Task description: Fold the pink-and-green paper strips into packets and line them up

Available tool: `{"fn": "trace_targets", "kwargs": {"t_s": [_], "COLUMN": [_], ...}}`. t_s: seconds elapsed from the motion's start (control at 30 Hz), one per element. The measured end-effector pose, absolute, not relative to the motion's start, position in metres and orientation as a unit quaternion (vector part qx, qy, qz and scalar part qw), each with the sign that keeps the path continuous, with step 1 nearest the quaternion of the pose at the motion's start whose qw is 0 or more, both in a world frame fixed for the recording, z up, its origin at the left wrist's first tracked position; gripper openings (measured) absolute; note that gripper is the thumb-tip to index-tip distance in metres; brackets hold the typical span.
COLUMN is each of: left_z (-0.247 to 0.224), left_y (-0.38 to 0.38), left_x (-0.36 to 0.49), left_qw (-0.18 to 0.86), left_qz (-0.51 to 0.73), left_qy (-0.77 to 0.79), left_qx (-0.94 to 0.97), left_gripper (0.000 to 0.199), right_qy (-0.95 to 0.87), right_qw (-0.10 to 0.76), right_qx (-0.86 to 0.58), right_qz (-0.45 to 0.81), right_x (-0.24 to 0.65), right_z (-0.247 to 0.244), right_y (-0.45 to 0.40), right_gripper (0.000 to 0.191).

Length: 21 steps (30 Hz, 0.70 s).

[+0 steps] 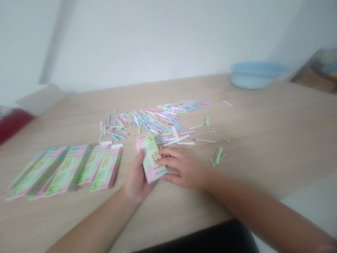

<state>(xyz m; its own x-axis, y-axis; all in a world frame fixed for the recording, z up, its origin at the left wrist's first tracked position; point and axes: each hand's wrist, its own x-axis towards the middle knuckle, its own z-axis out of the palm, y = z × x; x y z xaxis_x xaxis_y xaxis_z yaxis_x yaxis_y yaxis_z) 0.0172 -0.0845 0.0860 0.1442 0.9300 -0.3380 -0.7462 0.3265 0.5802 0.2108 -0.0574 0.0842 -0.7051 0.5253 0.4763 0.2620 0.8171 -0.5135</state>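
The left hand [137, 174] and right hand [184, 168] clamp a folded card [151, 159], fingers hiding part of its print. Nearby, the colored strips [158, 121] blur, their edges hard to make out.

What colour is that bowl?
The round plastic bowl is pale blue, seen best in the head view.

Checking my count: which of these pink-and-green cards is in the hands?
The card gripped between the left hand and right hand; the other cards lie in a row to the left.
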Motion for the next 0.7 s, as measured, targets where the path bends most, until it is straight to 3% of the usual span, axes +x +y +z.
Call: {"fn": "trace_targets", "kwargs": {"t_s": [0.7], "left_z": [0.0898], "left_y": [-0.0857], "left_x": [0.0158], "left_qw": [0.730], "left_qz": [0.567], "left_qy": [0.352], "left_qx": [0.146], "left_gripper": [0.048], "right_qy": [-0.887], "right_qw": [0.296], "right_qx": [-0.213], "right_qz": [0.283], "right_x": [0.2092], "right_z": [0.0778], "right_y": [-0.0555], "right_gripper": [0.057]}}
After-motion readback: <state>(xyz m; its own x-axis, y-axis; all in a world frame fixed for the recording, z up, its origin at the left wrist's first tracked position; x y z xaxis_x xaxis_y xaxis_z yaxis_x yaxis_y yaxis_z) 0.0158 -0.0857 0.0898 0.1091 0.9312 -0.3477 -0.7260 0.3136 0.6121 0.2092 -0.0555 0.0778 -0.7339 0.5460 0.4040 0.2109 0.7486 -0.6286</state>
